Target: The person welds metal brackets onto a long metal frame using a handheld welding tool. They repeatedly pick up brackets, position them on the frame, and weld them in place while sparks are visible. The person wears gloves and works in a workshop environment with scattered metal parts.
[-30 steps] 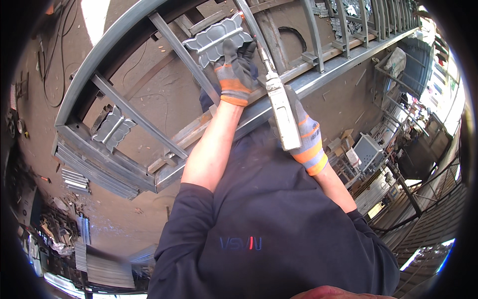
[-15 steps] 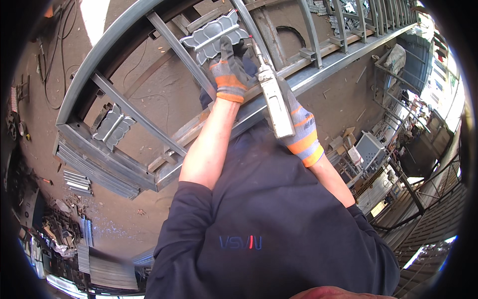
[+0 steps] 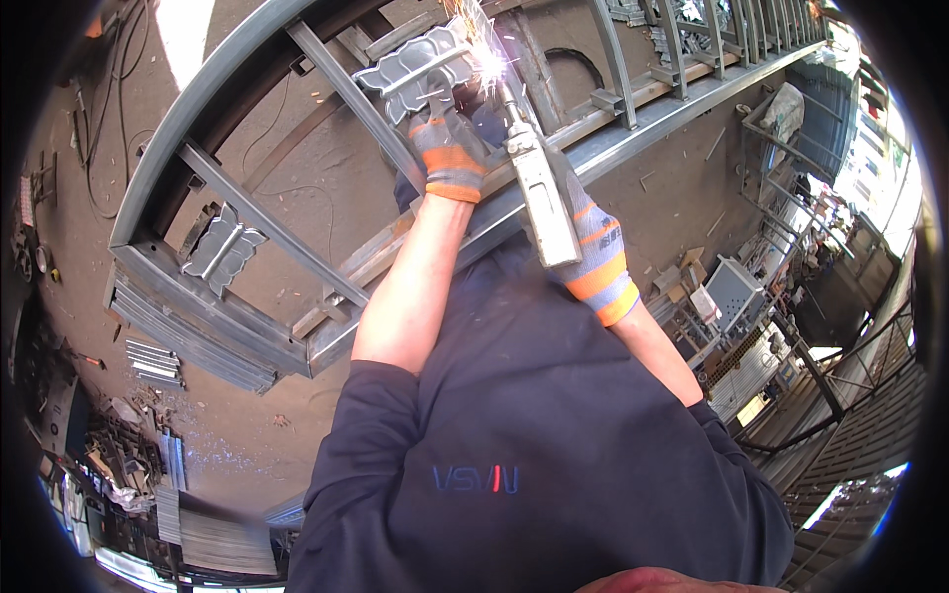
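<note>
A grey butterfly-shaped metal ornament (image 3: pixel 405 71) sits between two uprights of a curved steel frame (image 3: pixel 341 74). My left hand (image 3: pixel 453 158), in a grey and orange glove, is closed on the ornament's lower edge; some fingertips are hidden by it. In my gloved right hand (image 3: pixel 598 247) is a pale, boxy welding gun (image 3: pixel 544 198), its nozzle pointing up and left. At its tip a bright arc (image 3: pixel 491 67) throws sparks where the ornament's right end meets the frame bar. The glare hides that joint.
Another butterfly ornament (image 3: pixel 225 255) is in the frame's left bay. Steel strips (image 3: pixel 153 363) and stacked metal sheets (image 3: pixel 222 542) lie at lower left. Black cables (image 3: pixel 87 128) trail over the floor at far left. A rack (image 3: pixel 766 163) stands at right.
A bright arc and sparks have appeared at the welding gun's tip. The gun and my right hand have shifted slightly up and left. My left hand keeps its hold on the ornament.
</note>
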The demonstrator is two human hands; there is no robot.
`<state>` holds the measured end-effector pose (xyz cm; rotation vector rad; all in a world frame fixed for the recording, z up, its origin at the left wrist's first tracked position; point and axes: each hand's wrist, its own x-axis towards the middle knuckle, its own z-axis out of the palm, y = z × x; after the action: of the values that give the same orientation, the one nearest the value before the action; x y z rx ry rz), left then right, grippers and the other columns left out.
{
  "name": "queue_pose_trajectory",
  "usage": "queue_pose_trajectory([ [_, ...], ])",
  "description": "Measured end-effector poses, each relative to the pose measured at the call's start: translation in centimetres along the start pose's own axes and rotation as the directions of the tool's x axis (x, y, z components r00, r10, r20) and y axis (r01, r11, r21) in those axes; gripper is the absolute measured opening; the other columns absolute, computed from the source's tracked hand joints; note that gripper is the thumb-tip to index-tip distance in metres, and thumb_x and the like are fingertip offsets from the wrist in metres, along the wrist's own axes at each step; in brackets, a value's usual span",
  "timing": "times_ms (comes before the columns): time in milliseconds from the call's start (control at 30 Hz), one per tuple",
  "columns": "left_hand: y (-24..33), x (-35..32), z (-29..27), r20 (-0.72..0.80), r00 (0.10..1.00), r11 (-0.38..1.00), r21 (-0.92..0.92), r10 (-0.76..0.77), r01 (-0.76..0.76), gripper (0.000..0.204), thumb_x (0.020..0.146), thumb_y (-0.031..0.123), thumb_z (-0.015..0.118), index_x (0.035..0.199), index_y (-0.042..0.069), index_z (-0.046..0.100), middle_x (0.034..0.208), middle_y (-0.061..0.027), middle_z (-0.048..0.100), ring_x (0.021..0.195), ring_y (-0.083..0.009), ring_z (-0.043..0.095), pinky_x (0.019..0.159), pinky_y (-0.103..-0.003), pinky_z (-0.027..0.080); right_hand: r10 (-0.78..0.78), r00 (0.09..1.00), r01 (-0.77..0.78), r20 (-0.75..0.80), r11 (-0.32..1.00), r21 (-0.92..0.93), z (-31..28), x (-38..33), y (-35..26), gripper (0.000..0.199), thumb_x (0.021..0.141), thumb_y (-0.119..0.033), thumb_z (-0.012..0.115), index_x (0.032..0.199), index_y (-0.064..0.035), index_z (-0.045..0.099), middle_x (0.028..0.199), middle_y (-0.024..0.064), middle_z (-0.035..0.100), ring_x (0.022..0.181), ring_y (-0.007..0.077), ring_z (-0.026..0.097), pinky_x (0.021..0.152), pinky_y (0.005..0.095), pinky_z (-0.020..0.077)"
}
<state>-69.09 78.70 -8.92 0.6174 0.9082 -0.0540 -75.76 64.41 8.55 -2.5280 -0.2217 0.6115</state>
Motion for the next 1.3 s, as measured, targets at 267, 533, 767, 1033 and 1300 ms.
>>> queue_pose_trajectory([
  [267,0.4,-1.2,-0.4,-0.026,0.984,0.97,-0.168,0.175,-0.177,0.037,0.107,0.042,0.069,0.117,0.007,0.066,0.092,-0.006,0.073,0.066,-0.0155,0.065,0.062,-0.031,0.054,0.036,0.999,-0.037,0.027,0.999,0.027,0.3,-0.1,0.3,0.056,0.088,-0.012,0.079,0.139,-0.0032,0.059,0.109,0.0228,0.074,0.096,0.0423,0.074,0.079,0.0459,0.0603],
  [533,1.2,-2.1,-0.6,-0.034,0.999,0.981,-0.191,0.022,-0.028,0.032,0.111,0.033,0.062,0.12,0.003,0.064,0.094,-0.0118,0.075,0.071,-0.0197,0.068,0.066,-0.033,0.058,0.016,1.0,-0.016,-0.017,1.0,-0.02,0.4,-0.2,0.0,0.053,0.088,-0.014,0.077,0.138,-0.0045,0.061,0.109,0.0228,0.073,0.094,0.0425,0.074,0.077,0.0472,0.0608],
  [767,1.2,-1.9,-0.8,-0.01,1.0,0.981,-0.196,-0.012,0.01,0.033,0.11,0.034,0.064,0.116,0.001,0.066,0.093,-0.0121,0.074,0.072,-0.0196,0.068,0.067,-0.035,0.058,-0.017,1.0,0.017,-0.011,0.999,-0.038,0.4,0.0,0.1,0.054,0.091,-0.009,0.08,0.142,-0.0049,0.062,0.11,0.0178,0.077,0.095,0.0372,0.077,0.081,0.0392,0.061],
  [1033,0.9,-2.0,-0.7,-0.028,0.999,0.978,-0.205,0.024,-0.029,0.034,0.111,0.035,0.064,0.117,0.002,0.066,0.093,-0.011,0.073,0.072,-0.0193,0.068,0.066,-0.035,0.058,0.02,1.0,-0.02,-0.001,0.998,-0.054,0.2,-0.1,-0.1,0.05,0.091,-0.01,0.08,0.138,-0.0043,0.064,0.107,0.0187,0.077,0.093,0.0381,0.076,0.079,0.0397,0.0608],
  [1300,2.7,-4.2,-1.5,0.082,0.982,0.973,-0.143,-0.169,0.179,0.032,0.109,0.036,0.064,0.117,0.005,0.063,0.103,-0.0113,0.072,0.081,-0.0205,0.069,0.072,-0.035,0.059,0.009,1.0,-0.009,0.002,0.999,-0.039,-0.1,-0.4,-0.2,0.05,0.09,-0.007,0.078,0.138,-0.0045,0.064,0.105,0.017,0.076,0.09,0.0361,0.076,0.077,0.0391,0.0602],
])
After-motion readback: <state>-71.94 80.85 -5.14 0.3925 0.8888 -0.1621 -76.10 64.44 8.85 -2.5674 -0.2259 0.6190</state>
